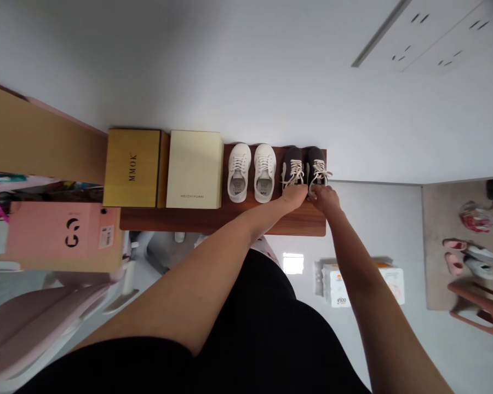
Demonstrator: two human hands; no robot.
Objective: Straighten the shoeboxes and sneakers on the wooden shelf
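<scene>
a wooden shelf (298, 225) runs along a white wall (250, 71), which stands close behind the shoes' toes. two boxes fill its left end: one gold box (131, 183) and one cream box (194, 167). next come two white shoes (239, 163), then, at the right end, two dark shoes (292, 157) with cream laces. the person's left hand (294, 197) is at the heel of one dark shoe, the right hand (326, 198) at the heel of the other; the hands are just beside each other, and whether either is clamped tight cannot be told. the left forearm (213, 262) crosses the shelf's front edge. around stand one pink carton (45, 232), one pink chair (45, 317), and, at far right, two pink slippers (454, 264).
</scene>
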